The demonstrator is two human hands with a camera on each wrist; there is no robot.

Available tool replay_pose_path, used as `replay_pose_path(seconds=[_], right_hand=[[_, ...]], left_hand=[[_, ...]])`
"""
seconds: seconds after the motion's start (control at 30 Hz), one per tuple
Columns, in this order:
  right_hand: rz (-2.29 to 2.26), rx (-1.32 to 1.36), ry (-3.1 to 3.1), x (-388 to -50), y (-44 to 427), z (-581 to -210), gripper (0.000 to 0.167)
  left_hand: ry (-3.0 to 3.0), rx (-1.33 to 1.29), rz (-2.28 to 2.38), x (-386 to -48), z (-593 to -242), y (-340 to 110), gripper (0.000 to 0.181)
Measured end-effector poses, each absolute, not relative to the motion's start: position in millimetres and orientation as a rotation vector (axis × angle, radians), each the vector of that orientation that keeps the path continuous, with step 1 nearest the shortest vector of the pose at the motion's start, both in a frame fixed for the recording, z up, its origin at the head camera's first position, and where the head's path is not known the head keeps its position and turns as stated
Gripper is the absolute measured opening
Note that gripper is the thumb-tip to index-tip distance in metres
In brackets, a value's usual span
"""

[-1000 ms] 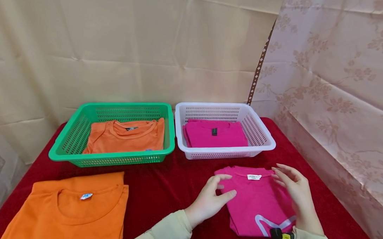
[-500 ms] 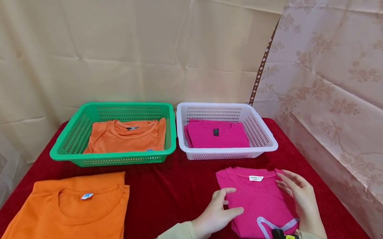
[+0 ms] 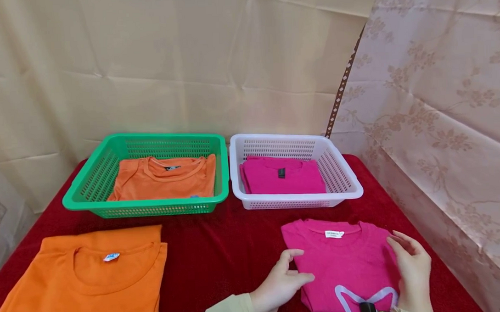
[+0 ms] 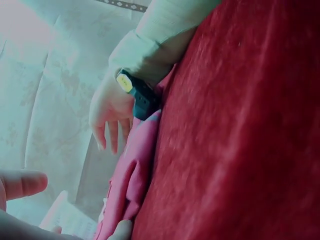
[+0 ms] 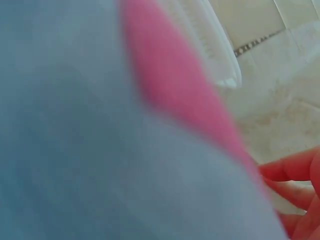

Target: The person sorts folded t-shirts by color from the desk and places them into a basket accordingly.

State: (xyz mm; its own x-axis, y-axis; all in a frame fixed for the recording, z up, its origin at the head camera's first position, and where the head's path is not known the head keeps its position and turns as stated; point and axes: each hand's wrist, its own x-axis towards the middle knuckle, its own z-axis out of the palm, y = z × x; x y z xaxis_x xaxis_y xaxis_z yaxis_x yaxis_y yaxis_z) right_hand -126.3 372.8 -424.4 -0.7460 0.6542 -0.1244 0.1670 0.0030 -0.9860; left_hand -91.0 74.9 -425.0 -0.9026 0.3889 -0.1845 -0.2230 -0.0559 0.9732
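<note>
A folded pink T-shirt [image 3: 340, 267] with a white neck label and a pale printed outline lies at the front right. At its left edge is my left hand [image 3: 277, 286], thumb and fingers apart, fingertips against the cloth. My right hand [image 3: 414, 265] is beside the right edge, its relaxed fingers near the shoulder; whether they touch the cloth is unclear. In the left wrist view, the right hand [image 4: 114, 107] hangs its fingers over the pink cloth [image 4: 135, 165]. The right wrist view shows blurred pink cloth [image 5: 175, 75] and right-hand fingers [image 5: 295, 167] at its edge.
Behind, a green basket [image 3: 146, 203] holds a folded orange shirt [image 3: 164, 179], and a white basket [image 3: 297, 198] holds folded pink clothing [image 3: 284, 180]. Another orange T-shirt [image 3: 110, 289] lies front left on the red tablecloth [image 3: 220, 262]. Curtains hang behind and at right.
My right hand has moved right, away from the collar, and the pink shirt's right side now spreads wider. My left hand has come slightly nearer the front edge since a second ago.
</note>
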Motion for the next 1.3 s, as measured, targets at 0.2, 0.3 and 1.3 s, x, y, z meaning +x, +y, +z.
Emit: replay_pose_path(seconds=[0.2,0.3,1.3], right_hand=[[1.568,-0.873,-2.313,-128,383,-429,0.04],[1.558,-0.88,-2.423,-128,389,-429,0.057],[2.222,-0.559,-2.533,-110,401,-428,0.04]], left_hand=[[1.64,0.152,2.044,-88,-431,80,0.039],[1.602,0.172,1.99,-89,-435,80,0.037],[1.538,0.216,2.035,-110,-442,73,0.075]])
